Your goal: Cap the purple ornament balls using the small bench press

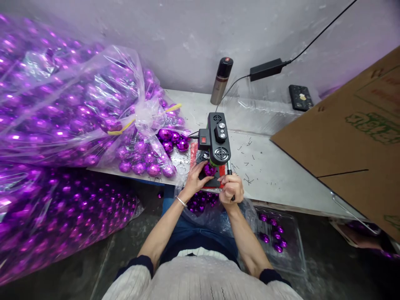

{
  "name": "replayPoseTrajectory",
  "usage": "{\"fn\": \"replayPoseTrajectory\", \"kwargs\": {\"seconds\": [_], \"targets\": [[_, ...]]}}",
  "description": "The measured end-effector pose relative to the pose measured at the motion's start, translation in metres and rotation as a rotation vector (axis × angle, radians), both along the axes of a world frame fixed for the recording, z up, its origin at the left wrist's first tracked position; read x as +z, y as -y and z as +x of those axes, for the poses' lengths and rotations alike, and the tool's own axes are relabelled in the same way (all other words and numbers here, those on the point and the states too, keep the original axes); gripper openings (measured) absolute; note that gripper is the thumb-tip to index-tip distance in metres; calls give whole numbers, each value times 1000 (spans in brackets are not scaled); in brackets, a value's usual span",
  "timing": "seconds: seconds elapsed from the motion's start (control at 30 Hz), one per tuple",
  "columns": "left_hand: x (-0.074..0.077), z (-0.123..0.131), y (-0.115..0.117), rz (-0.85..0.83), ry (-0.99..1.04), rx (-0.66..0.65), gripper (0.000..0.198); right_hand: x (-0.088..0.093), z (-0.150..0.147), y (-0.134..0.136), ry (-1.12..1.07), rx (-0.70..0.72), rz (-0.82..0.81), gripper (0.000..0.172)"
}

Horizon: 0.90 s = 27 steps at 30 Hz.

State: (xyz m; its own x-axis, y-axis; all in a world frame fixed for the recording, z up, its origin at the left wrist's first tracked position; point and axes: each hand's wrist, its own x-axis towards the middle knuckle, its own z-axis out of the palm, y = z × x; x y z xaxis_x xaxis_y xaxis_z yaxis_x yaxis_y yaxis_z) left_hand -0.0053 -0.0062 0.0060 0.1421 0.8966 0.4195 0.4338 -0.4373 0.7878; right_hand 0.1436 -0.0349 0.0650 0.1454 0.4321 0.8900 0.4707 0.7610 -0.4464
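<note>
My left hand (pixel 195 179) is closed on a shiny purple mirror ball (pixel 210 169) under the head of a small black bench press (pixel 219 137). The press has a red switch, round vents and knobs on top. My right hand (pixel 231 187) wraps round the press's lever handle (pixel 229 168), just right of the ball. Red strips edge the dark base below. Where the ball meets the press is hidden by its head. More purple balls (pixel 201 202) lie in a clear plastic bag across my lap. Several loose ones (pixel 175 139) rest on the table left of the press.
Large clear bags of purple balls (pixel 78 104) fill the left side. A spray can (pixel 221 81), a power adapter (pixel 266 69) and a phone (pixel 300 98) are at the back. A cardboard box (pixel 353 137) stands right. A clear tub (pixel 293 233) with several balls sits below the table edge.
</note>
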Motion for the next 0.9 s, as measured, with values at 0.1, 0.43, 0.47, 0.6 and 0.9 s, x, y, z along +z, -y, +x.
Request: {"fn": "replayPoseTrajectory", "kwargs": {"seconds": [0.1,0.43,0.47,0.6,0.9], "targets": [[0,1,0,-24,-10,12,62,-3,-1,1,-10,-7,-17,25],[4,0,-3,-50,42,-5,61,34,-1,3,3,-39,-83,26],[5,0,-2,-47,50,-2,60,47,-1,4,-9,-55,-117,26],[4,-2,22,76,35,48,61,86,-2,4,-39,-36,-212,29],[-8,-14,94,185,-326,-156,82,70,0,6,16,-31,-128,29]]}}
